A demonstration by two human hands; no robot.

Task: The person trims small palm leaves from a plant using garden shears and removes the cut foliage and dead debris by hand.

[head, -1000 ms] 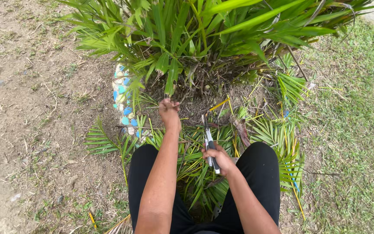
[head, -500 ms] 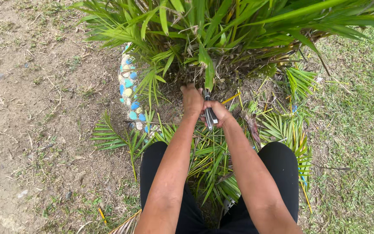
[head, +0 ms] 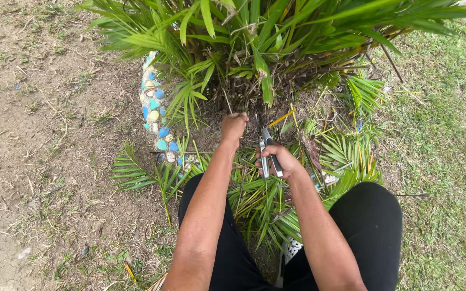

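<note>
Head view: shears point(head: 268, 152) in right hand point(head: 280, 161), beside left hand point(head: 233, 127).

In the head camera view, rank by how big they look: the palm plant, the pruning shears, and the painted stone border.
1. palm plant
2. painted stone border
3. pruning shears, partly hidden in the right hand

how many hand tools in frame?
1: pruning shears gripped in the right hand, beside the left hand holding a stem at the palm's base. Others could be hidden under the cut fronds.
</note>
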